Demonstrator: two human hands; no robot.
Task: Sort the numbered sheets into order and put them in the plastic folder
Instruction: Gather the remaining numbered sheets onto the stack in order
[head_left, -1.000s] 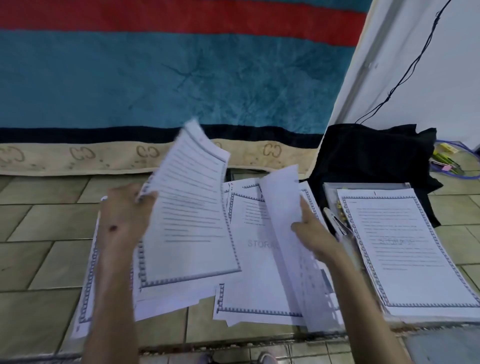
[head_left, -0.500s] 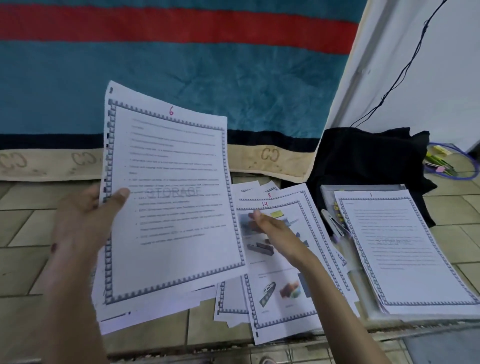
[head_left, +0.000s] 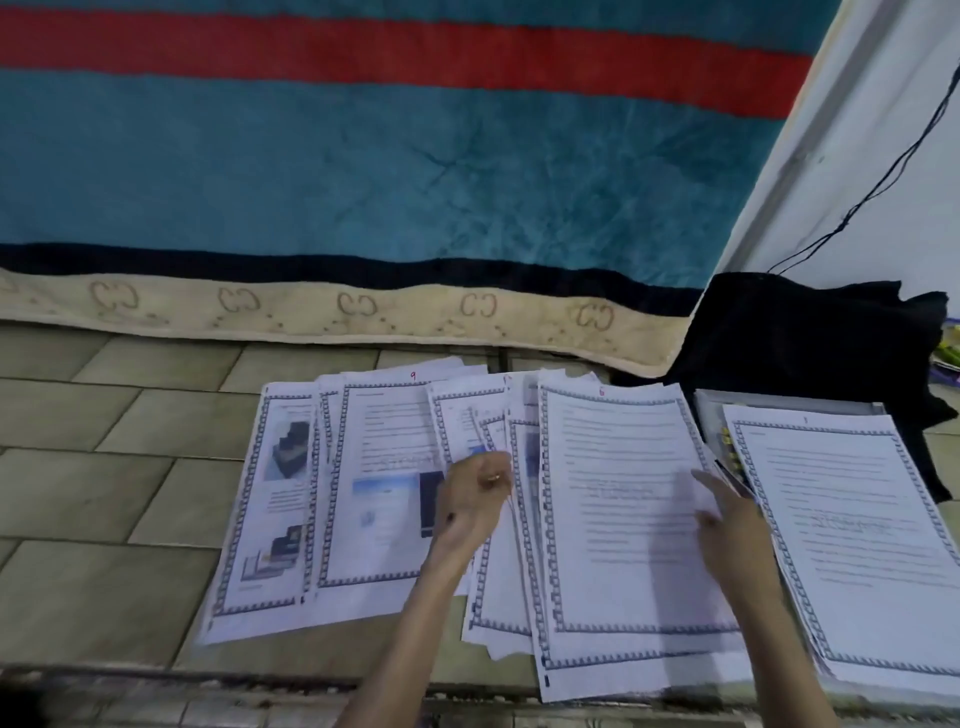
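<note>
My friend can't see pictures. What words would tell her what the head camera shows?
Two bare hands sort white printed sheets with blue patterned borders, spread over a tiled floor: the left hand presses on the middle pile, and the right hand rests flat on the sheet marked 6. A sheet marked 1 lies apart on the right, before a striped teal blanket.

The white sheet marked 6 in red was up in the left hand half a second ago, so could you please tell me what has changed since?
The white sheet marked 6 now lies flat on the loose pile, right of centre. The left hand let it go and grips pile sheets; the right hand rests open on its edge. The white sheet marked 1 stayed on the plastic folder.
</note>
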